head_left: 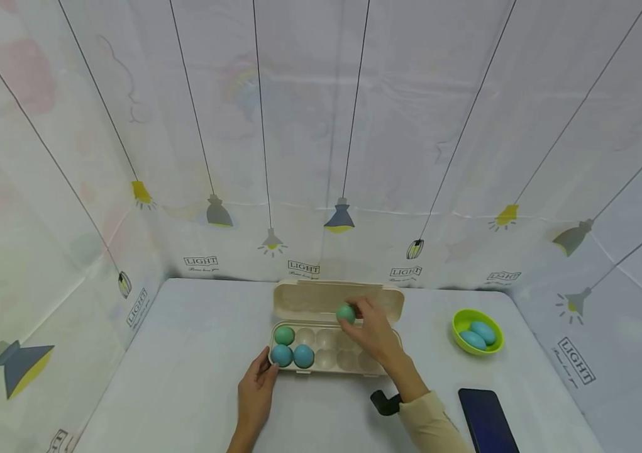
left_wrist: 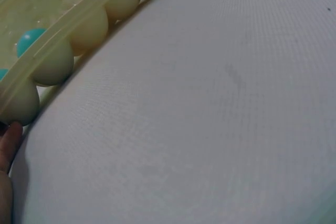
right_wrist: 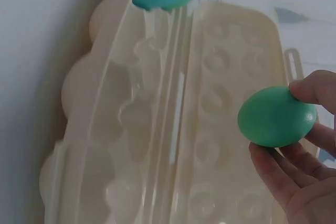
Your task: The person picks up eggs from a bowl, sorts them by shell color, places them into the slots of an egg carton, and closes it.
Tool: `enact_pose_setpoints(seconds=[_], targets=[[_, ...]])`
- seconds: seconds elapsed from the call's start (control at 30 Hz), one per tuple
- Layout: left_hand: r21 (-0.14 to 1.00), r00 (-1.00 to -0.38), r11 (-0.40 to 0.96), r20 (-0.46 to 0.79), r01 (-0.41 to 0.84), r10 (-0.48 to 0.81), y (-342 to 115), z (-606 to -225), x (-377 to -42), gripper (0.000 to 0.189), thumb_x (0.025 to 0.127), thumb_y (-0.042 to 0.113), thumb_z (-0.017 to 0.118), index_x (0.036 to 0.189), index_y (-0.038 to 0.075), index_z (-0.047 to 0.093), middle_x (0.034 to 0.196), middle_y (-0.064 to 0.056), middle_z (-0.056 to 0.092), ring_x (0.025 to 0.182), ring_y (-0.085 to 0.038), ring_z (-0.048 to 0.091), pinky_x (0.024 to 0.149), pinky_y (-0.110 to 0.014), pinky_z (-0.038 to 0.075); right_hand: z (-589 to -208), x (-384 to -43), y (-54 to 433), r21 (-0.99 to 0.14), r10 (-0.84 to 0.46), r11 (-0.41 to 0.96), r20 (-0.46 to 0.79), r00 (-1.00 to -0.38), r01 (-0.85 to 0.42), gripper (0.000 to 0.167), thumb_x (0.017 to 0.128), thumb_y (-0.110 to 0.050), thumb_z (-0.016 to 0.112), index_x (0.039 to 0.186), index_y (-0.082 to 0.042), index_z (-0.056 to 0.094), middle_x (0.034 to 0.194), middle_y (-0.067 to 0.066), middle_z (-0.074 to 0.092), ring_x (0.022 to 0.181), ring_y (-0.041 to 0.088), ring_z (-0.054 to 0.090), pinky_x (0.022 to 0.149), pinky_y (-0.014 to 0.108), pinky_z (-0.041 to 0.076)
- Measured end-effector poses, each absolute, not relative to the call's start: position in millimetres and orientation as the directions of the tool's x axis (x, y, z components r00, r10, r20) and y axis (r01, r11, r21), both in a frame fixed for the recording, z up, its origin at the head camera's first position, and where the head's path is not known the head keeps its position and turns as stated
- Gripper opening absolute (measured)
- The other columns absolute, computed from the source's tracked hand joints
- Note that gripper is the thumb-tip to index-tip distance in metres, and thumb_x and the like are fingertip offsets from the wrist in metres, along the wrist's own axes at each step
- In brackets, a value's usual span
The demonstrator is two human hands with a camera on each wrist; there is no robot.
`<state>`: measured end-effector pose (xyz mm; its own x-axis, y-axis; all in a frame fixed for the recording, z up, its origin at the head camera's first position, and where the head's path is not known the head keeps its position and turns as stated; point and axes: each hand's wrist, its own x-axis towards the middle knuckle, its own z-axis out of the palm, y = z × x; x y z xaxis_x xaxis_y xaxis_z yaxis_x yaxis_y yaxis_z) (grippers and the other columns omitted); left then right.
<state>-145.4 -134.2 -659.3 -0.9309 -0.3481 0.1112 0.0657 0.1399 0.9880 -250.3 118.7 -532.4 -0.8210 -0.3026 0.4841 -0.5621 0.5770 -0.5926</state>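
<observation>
A cream egg carton (head_left: 347, 361) lies with its lid (head_left: 309, 301) raised at the back of the table. Its left end holds a green egg (head_left: 283, 335) in the back row and two blue eggs (head_left: 304, 356) in the front row. Above the carton, my right hand (head_left: 376, 333) pinches another green egg (right_wrist: 276, 116) between thumb and fingers. My left hand (head_left: 255, 393) touches the carton's left front corner; in the left wrist view only a finger (left_wrist: 9, 148) shows, against the carton's underside.
At the right, a lime-green bowl (head_left: 462, 345) contains two blue eggs (head_left: 482, 331). A dark phone (head_left: 487, 420) lies nearer the front right. The white table (head_left: 185, 365) backs onto a curtain printed with lamps (head_left: 339, 217). A black strap or mount (head_left: 384, 402) sticks out by the right wrist.
</observation>
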Motion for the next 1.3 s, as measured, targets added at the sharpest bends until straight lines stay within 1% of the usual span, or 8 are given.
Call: enact_pose_setpoints(seconds=[0.07, 0.2, 0.27, 0.53, 0.77, 0.9, 1.0, 1.3], targets=[[0.988, -0.930, 0.141, 0.114, 0.069, -0.349, -134, -659, -145, 0.050, 0.097, 0.025, 0.069, 0.142, 0.009, 0.055, 0.140, -0.015, 0.061, 0.125, -0.025, 0.062, 0.094, -0.019, 0.056, -536, -252, 110, -0.590, -0.327, 0.571, 0.474, -0.817, -0.571, 0.037, 0.084, -0.011, 0.079, 0.117, 0.000, 0.064, 0.107, 0.010, 0.063, 0.094, 0.021, 0.065, 0.080, 0.038, 0.063], [0.987, -0.930, 0.144, 0.119, 0.073, -0.348, -134, -660, -145, 0.051, 0.096, 0.027, 0.069, 0.142, 0.010, 0.055, 0.140, -0.016, 0.061, 0.124, -0.026, 0.062, 0.094, -0.019, 0.057, -544, -253, 95, -0.573, -0.377, 0.571, 0.452, -0.808, -0.588, 0.035, 0.086, -0.011, 0.079, 0.116, -0.002, 0.064, 0.109, 0.007, 0.063, 0.097, 0.020, 0.063, 0.080, 0.037, 0.062], [0.987, -0.929, 0.144, 0.120, 0.073, -0.349, -134, -660, -145, 0.051, 0.096, 0.027, 0.070, 0.142, 0.010, 0.055, 0.139, -0.016, 0.061, 0.124, -0.026, 0.063, 0.094, -0.019, 0.057, -549, -253, 88, -0.560, -0.405, 0.567, 0.449, -0.796, -0.604, 0.034, 0.086, -0.010, 0.079, 0.116, -0.003, 0.064, 0.109, 0.006, 0.064, 0.097, 0.020, 0.063, 0.081, 0.035, 0.061], [0.990, -0.930, 0.123, 0.103, 0.063, -0.352, -134, -660, -146, 0.051, 0.096, 0.025, 0.070, 0.142, 0.009, 0.055, 0.139, -0.015, 0.061, 0.125, -0.026, 0.062, 0.094, -0.019, 0.056, -568, -254, 68, -0.573, -0.507, 0.547, 0.353, -0.786, -0.611, 0.035, 0.093, -0.012, 0.072, 0.123, -0.001, 0.061, 0.119, 0.012, 0.063, 0.107, 0.025, 0.064, 0.089, 0.033, 0.061], [0.988, -0.928, 0.126, 0.126, 0.086, -0.350, -133, -658, -145, 0.050, 0.096, 0.025, 0.069, 0.141, 0.007, 0.056, 0.137, -0.017, 0.062, 0.123, -0.028, 0.063, 0.093, -0.020, 0.057, -578, -255, 59, -0.534, -0.561, 0.533, 0.357, -0.747, -0.656, 0.034, 0.092, -0.009, 0.070, 0.124, 0.001, 0.061, 0.121, 0.014, 0.065, 0.113, 0.029, 0.064, 0.093, 0.041, 0.059], [0.989, -0.930, 0.127, 0.118, 0.078, -0.349, -133, -657, -145, 0.050, 0.097, 0.025, 0.069, 0.141, 0.007, 0.055, 0.137, -0.017, 0.062, 0.122, -0.027, 0.063, 0.093, -0.019, 0.057, -582, -253, 58, -0.570, -0.570, 0.539, 0.295, -0.767, -0.620, 0.034, 0.095, -0.008, 0.067, 0.128, -0.002, 0.059, 0.124, 0.012, 0.065, 0.116, 0.028, 0.064, 0.099, 0.044, 0.056], [0.990, -0.931, 0.119, 0.108, 0.070, -0.350, -133, -657, -146, 0.050, 0.096, 0.025, 0.069, 0.141, 0.008, 0.056, 0.138, -0.016, 0.062, 0.123, -0.025, 0.063, 0.093, -0.019, 0.057, -586, -252, 57, -0.563, -0.572, 0.567, 0.258, -0.779, -0.602, 0.033, 0.098, -0.009, 0.064, 0.130, -0.004, 0.059, 0.126, 0.012, 0.065, 0.119, 0.027, 0.062, 0.102, 0.044, 0.054], [0.991, -0.932, 0.100, 0.114, 0.084, -0.344, -134, -658, -146, 0.049, 0.096, 0.022, 0.069, 0.141, 0.006, 0.055, 0.139, -0.017, 0.061, 0.124, -0.025, 0.063, 0.094, -0.019, 0.056, -594, -253, 55, -0.504, -0.604, 0.557, 0.301, -0.738, -0.661, 0.035, 0.096, -0.006, 0.065, 0.131, -0.002, 0.058, 0.125, 0.013, 0.066, 0.115, 0.028, 0.062, 0.101, 0.042, 0.055]])
